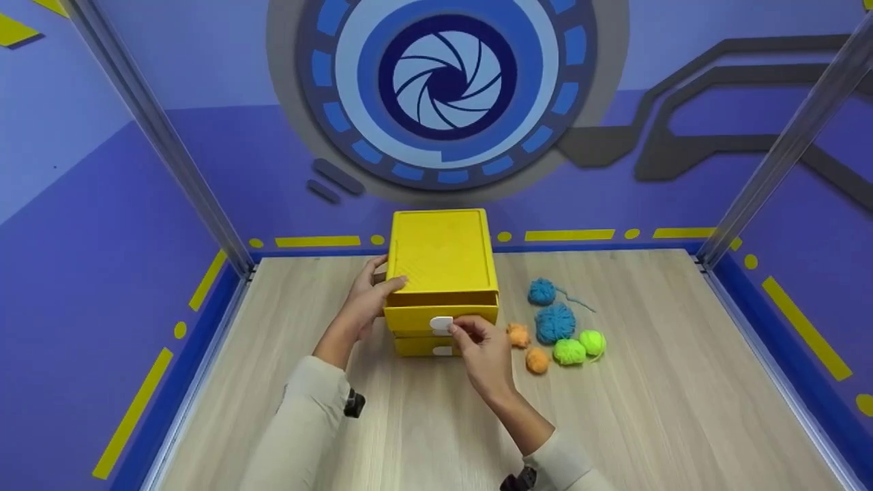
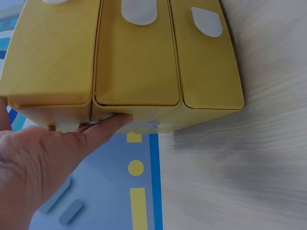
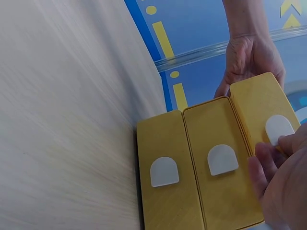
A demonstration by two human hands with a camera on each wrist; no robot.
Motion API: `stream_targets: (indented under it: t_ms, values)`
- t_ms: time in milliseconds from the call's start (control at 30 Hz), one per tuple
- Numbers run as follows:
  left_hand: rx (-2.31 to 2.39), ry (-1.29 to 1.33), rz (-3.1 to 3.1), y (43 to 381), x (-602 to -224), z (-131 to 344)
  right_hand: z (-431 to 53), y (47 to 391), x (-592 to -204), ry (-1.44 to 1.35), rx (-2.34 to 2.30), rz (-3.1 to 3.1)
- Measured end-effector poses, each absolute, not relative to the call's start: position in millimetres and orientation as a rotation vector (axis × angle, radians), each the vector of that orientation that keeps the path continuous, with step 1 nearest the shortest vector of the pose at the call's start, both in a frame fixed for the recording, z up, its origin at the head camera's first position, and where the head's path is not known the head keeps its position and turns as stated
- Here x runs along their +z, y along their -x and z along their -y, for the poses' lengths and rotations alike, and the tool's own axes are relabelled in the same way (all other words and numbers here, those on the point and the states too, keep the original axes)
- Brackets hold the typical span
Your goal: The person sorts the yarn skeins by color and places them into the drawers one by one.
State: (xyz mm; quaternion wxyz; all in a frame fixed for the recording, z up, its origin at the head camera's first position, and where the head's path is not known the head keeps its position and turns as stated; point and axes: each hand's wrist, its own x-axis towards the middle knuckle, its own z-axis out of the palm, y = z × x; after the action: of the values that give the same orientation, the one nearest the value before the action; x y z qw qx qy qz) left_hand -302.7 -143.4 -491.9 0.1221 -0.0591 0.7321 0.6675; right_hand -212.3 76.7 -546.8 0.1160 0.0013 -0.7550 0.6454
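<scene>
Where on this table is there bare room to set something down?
The widest bare patch lies between the yarn balls and the right wall. Another lies between the left hand and the left wall. It is crowded just right of the yellow drawer box, where the balls cluster, and at its front, where the right hand pinches the top white tab.

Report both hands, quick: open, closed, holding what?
Left hand: holding the yellow drawer box at its upper left side.
Right hand: closed, pinching the white tab of the top drawer.
</scene>
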Motion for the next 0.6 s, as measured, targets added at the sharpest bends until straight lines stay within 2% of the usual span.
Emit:
stream_targets:
  t_ms: [600]
  values:
    - [1.957, 0.144, -2.062, 307, -491, 149, -79, 177, -549, -0.068, 1.855, 2.220]
